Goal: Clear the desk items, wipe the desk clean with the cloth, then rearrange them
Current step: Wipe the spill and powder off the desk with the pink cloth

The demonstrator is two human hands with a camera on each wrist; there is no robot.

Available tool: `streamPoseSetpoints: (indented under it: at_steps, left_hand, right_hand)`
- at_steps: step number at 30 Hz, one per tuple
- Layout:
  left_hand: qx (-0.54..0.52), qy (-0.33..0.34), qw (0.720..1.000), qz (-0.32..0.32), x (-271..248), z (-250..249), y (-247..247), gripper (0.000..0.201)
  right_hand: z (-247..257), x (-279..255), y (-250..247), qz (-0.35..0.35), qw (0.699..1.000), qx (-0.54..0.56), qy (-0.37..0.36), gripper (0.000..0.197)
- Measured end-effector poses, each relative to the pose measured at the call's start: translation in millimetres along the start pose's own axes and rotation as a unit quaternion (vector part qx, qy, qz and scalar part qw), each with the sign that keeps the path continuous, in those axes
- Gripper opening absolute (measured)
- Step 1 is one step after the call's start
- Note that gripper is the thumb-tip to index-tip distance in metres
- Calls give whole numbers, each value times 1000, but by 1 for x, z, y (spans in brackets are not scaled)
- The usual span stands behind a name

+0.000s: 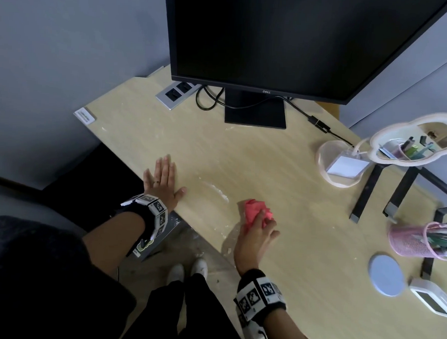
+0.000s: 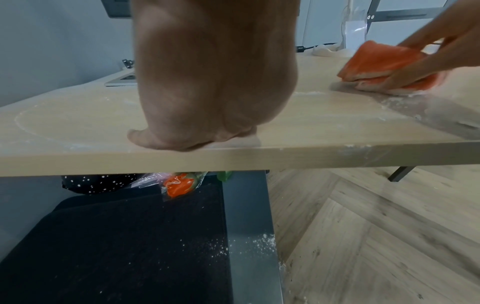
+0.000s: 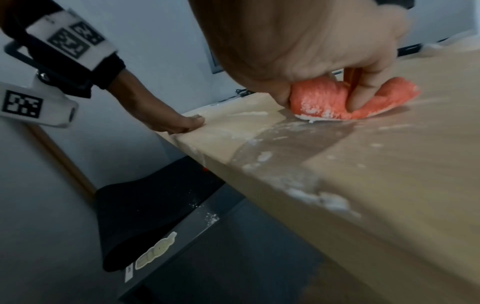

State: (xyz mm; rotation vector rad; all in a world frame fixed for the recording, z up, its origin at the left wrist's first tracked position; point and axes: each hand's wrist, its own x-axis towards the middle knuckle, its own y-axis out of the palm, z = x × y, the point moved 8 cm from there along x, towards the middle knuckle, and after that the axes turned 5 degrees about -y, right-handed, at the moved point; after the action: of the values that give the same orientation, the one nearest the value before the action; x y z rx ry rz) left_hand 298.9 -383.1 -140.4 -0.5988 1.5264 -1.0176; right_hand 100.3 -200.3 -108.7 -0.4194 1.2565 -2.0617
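Observation:
My right hand (image 1: 259,228) grips a bunched pink-red cloth (image 1: 256,209) and presses it on the light wooden desk (image 1: 243,155) near the front edge. The cloth (image 3: 345,100) has white powder stuck to its underside, and a wiped streak runs behind it. The same cloth (image 2: 384,63) shows at the right of the left wrist view. White powder (image 1: 216,189) lies in a line between my hands. My left hand (image 1: 163,179) rests flat on the desk at its left front edge, fingers straight. In the right wrist view the left hand (image 3: 171,121) sits on the desk edge.
A black Dell monitor (image 1: 274,43) stands at the back with a power strip (image 1: 177,93) beside it. At the right stand a cloud-shaped mirror (image 1: 416,139), a pink mesh pen cup (image 1: 419,239), a blue coaster (image 1: 388,277), a white clock (image 1: 432,297) and a dish with a white block (image 1: 345,164).

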Motion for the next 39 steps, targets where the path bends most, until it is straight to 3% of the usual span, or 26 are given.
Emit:
streamPoseSetpoints:
  at_steps: [5, 10, 16, 20, 26, 27, 30, 33, 35, 39]
  left_hand:
    - [-14, 6, 1000, -9, 0, 0, 0, 75]
    - [1, 2, 1000, -6, 0, 0, 1, 74]
    - [17, 2, 1000, 0, -1, -1, 1, 75]
    - [14, 1, 1000, 0, -1, -1, 0, 75]
    - [15, -3, 1000, -21, 0, -1, -1, 73]
    - [14, -4, 1000, -18, -1, -1, -1, 73]
    - [21, -6, 1000, -14, -3, 0, -2, 73]
    - [19, -7, 1000, 3, -4, -1, -5, 73]
    - [16, -4, 1000, 14, -3, -1, -5, 73]
    - [12, 6, 1000, 5, -2, 1, -4, 74]
  right_hand:
    - [59, 21, 24, -5, 993, 15, -113, 51]
    - [114, 40, 46, 55, 969, 53, -234, 41]
    - [129, 46, 62, 120, 936, 91, -318, 42]
    - [125, 42, 63, 138, 930, 119, -320, 43]
    - [102, 15, 51, 140, 905, 144, -376, 23]
    - [95, 12, 48, 149, 900, 154, -379, 26]
    - [84, 19, 33, 178, 903, 247, -303, 32]
    - [88, 46, 15, 133, 916, 322, -197, 35]
    - [96, 60, 18, 107, 934, 297, -164, 40]
    - [112, 44, 54, 137, 951, 106, -258, 47]
